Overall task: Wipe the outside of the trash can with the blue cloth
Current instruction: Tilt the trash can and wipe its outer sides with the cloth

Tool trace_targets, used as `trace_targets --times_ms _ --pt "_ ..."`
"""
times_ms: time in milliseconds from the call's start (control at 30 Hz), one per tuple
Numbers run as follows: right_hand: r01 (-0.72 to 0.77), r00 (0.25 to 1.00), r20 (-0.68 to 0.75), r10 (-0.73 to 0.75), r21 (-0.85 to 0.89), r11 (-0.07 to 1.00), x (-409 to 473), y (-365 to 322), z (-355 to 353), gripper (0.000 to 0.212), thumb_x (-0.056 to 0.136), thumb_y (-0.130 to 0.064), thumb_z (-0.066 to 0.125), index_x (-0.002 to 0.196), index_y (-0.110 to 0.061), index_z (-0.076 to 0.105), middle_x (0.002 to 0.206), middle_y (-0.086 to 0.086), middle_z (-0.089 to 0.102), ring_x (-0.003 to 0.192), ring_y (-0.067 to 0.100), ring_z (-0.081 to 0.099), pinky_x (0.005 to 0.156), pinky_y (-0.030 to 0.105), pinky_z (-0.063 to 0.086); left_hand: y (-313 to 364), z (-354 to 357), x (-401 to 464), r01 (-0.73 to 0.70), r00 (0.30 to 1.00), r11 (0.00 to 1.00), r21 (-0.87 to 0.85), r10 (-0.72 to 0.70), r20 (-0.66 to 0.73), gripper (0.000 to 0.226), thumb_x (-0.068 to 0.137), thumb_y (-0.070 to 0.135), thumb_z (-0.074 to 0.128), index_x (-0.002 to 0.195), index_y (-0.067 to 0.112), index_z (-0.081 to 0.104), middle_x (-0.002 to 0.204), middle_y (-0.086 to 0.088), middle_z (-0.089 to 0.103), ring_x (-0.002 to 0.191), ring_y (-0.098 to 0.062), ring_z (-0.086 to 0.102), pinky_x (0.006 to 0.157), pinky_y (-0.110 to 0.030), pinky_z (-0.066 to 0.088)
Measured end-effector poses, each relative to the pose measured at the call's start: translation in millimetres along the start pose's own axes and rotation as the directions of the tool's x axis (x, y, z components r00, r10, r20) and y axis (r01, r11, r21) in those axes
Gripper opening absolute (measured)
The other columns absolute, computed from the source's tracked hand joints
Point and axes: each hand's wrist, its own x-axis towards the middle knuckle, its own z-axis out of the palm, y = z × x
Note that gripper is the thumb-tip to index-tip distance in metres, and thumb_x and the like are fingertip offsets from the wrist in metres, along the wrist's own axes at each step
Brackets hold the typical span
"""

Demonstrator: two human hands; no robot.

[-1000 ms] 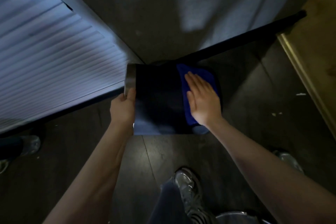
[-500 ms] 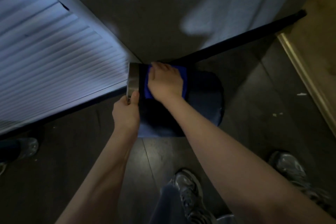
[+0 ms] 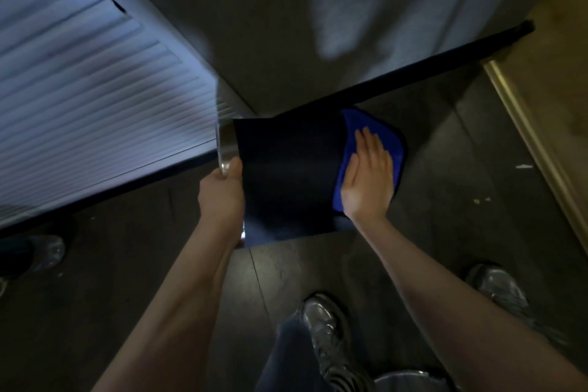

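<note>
A dark trash can [image 3: 286, 175] lies tipped on its side on the floor, its silver rim [image 3: 226, 146] facing left. My left hand [image 3: 222, 194] grips that rim at its near edge. My right hand [image 3: 367, 175] lies flat, fingers together, pressing the blue cloth [image 3: 386, 143] against the can's right end near its base. The cloth shows around and beyond my fingers. The can's far side is hidden.
A white louvred door [image 3: 95, 111] stands to the left, a grey wall [image 3: 318, 25] with a dark baseboard [image 3: 429, 64] behind the can. A metal floor strip [image 3: 534, 143] runs on the right. My shoes [image 3: 324, 328] are on the dark wood floor; another person's shoe [image 3: 44, 253] sits at far left.
My right hand slid the cloth from the can's right end to near the rim, then back to the right end. The left hand kept its grip on the rim.
</note>
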Motion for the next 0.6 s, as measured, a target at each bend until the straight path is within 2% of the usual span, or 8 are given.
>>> trace_targets --times_ms 67,100,133,267,367,433,533,600 --pt "-0.22 0.975 -0.013 0.22 0.034 0.975 5 -26 5 0.047 0.096 -0.021 0.026 0.141 -0.01 0.029 0.152 0.006 0.03 0.141 0.024 0.023 0.114 0.039 0.015 7 6 -1 0.016 1.0 1.0 0.015 -0.016 -0.022 0.035 0.091 0.034 0.05 0.103 0.003 0.063 0.107 -0.027 0.064 0.102 -0.039 0.061 0.098 -0.05 0.048" --pt "-0.247 0.969 -0.008 0.247 0.04 0.968 3 -42 7 0.047 0.096 -0.022 0.027 0.142 -0.011 0.029 0.152 0.006 0.03 0.14 0.024 0.022 0.113 0.04 0.016 10 9 -1 0.01 0.999 0.999 0.03 -0.009 -0.03 0.038 0.091 0.034 0.05 0.107 0.002 0.062 0.111 -0.027 0.064 0.106 -0.04 0.06 0.099 -0.049 0.047" --pt "-0.21 0.978 -0.005 0.21 0.042 0.977 -2 -58 9 0.048 0.095 -0.023 0.028 0.141 -0.012 0.031 0.151 0.006 0.033 0.139 0.026 0.026 0.111 0.041 0.02 13 13 -1 -0.003 0.999 0.999 0.051 0.005 -0.039 0.039 0.092 0.033 0.05 0.109 0.001 0.062 0.112 -0.027 0.064 0.107 -0.04 0.06 0.099 -0.048 0.047" --pt "0.127 0.992 0.013 -0.128 0.065 0.99 -23 -104 2 0.052 0.088 -0.028 0.024 0.136 -0.013 0.041 0.142 0.005 0.047 0.131 0.026 0.042 0.107 0.041 0.033 19 21 -5 -0.009 0.999 0.998 0.061 0.011 -0.045 0.042 0.092 0.032 0.049 0.112 -0.002 0.061 0.114 -0.028 0.063 0.109 -0.039 0.059 0.099 -0.047 0.047" --pt "0.362 0.93 0.05 -0.364 0.043 0.931 -28 -88 -4 0.049 0.09 -0.029 0.03 0.135 -0.013 0.042 0.141 0.005 0.048 0.129 0.025 0.045 0.105 0.039 0.036 16 15 -8 0.012 1.0 1.0 0.023 -0.012 -0.012 0.039 0.093 0.034 0.047 0.109 0.001 0.061 0.106 -0.021 0.064 0.1 -0.033 0.061 0.099 -0.049 0.047" --pt "0.502 0.862 0.061 -0.503 0.034 0.864 -22 -72 -7 0.048 0.091 -0.029 0.032 0.135 -0.014 0.043 0.14 0.004 0.049 0.129 0.025 0.045 0.103 0.036 0.038 9 12 -11 -0.02 1.0 0.999 0.025 0.02 0.001 0.036 0.093 0.036 0.045 0.096 0.003 0.059 0.096 -0.017 0.06 0.09 -0.029 0.058 0.096 -0.049 0.049" --pt "0.506 0.853 0.118 -0.509 0.055 0.861 -6 -81 -12 0.046 0.094 -0.028 0.03 0.138 -0.015 0.039 0.143 0.003 0.045 0.132 0.023 0.041 0.105 0.036 0.032 3 10 -16 -0.111 0.994 0.991 0.079 0.11 0.017 0.036 0.095 0.038 0.04 0.081 0.009 0.056 0.089 -0.015 0.06 0.084 -0.026 0.056 0.076 -0.039 0.05" --pt "0.443 0.871 0.177 -0.459 0.123 0.888 13 -102 -11 0.045 0.096 -0.026 0.029 0.14 -0.018 0.033 0.146 0.001 0.041 0.135 0.021 0.036 0.107 0.034 0.026 1 9 -19 -0.158 0.987 0.983 0.089 0.156 0.023 0.044 0.097 0.04 0.034 0.083 0.008 0.059 0.094 -0.019 0.063 0.084 -0.027 0.056 0.076 -0.037 0.048"
